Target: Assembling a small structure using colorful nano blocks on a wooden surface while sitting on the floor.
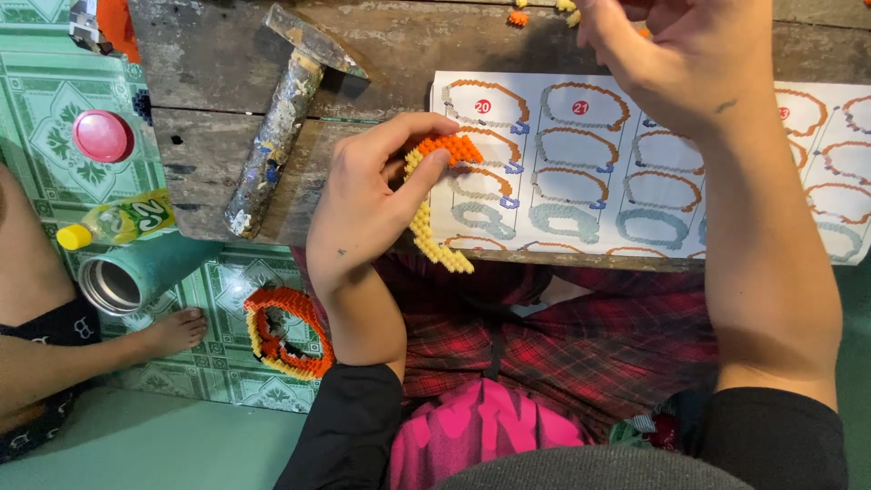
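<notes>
My left hand (372, 195) pinches a curved piece of beadwork (434, 209), orange at its top and yellow along its hanging strip, over the near edge of a worn wooden board (213, 159). My right hand (676, 54) reaches up to the board's far edge, fingers bent near small loose orange and yellow beads (519, 16); whether it grips one is unclear. Under both hands lies a white pattern sheet (653, 168) printed with rows of orange, blue and grey bead loops.
A paint-spattered hammer (281, 113) lies on the board's left part. On the green tiled floor sit a finished orange-yellow bead piece (286, 334), an open metal cup (122, 281), a plastic bottle (113, 222) and a pink lid (102, 136). Another person's foot (172, 331) rests at left.
</notes>
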